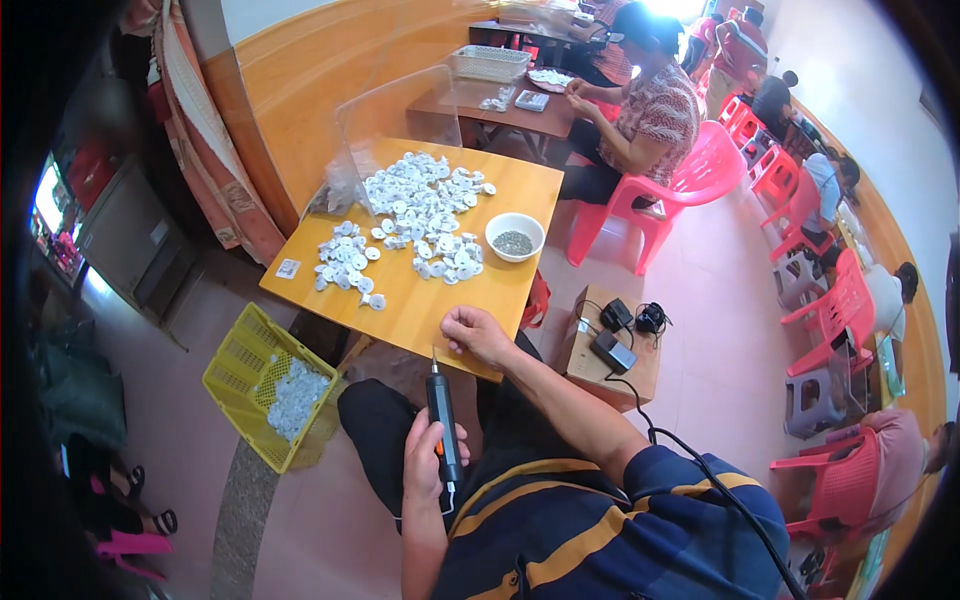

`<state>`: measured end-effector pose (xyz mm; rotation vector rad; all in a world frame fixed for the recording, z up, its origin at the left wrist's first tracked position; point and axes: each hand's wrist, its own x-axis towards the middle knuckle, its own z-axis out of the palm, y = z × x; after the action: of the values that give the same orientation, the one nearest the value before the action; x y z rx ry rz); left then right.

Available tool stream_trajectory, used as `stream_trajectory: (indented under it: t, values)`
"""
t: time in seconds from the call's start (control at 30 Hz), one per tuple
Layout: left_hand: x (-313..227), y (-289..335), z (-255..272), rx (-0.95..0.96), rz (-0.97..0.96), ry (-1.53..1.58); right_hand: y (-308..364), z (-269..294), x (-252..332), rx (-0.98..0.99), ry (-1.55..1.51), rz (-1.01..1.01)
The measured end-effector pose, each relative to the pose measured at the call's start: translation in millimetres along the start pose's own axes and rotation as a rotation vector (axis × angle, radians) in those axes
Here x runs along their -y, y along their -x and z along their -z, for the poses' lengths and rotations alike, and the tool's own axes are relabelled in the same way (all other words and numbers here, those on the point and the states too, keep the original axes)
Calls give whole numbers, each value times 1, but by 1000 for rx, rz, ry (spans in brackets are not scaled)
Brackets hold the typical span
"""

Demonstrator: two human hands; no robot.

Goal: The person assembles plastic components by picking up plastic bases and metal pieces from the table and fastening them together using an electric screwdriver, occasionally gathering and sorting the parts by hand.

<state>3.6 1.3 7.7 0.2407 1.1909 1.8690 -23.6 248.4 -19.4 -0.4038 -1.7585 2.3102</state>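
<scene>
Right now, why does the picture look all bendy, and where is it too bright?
Head view: the fisheye lens curves the right-hand wall; same view, glare whites out a bright patch at the top; same view, corners go black, but the screwdriver looks fairly sharp.

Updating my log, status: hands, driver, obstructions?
Left hand gripping black screwdriver, pointed toward table. Right hand curled near table edge, contents unclear. White parts heaped on table; nothing seen blocking screwdriver.

Left hand (pixel 422 458): grips black screwdriver (pixel 441 410), lower centre
Right hand (pixel 477 334): fingers curled, centre
White parts (pixel 415 195): spread on table (pixel 518 183), upper centre
Yellow basket (pixel 236 352): lower left
</scene>
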Motion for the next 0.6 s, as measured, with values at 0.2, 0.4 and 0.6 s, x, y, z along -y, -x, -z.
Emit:
stream_trajectory:
  t: [0.2,0.4,0.6]
  values:
    - [3,-1,2,-5,9,12,-4,10,-2,0,5,22]
    - [5,-2,2,13,-14,8,0,12,3,-19,60,42]
    - [6,-3,2,0,-14,-33,4,5,2,-48,66,-5]
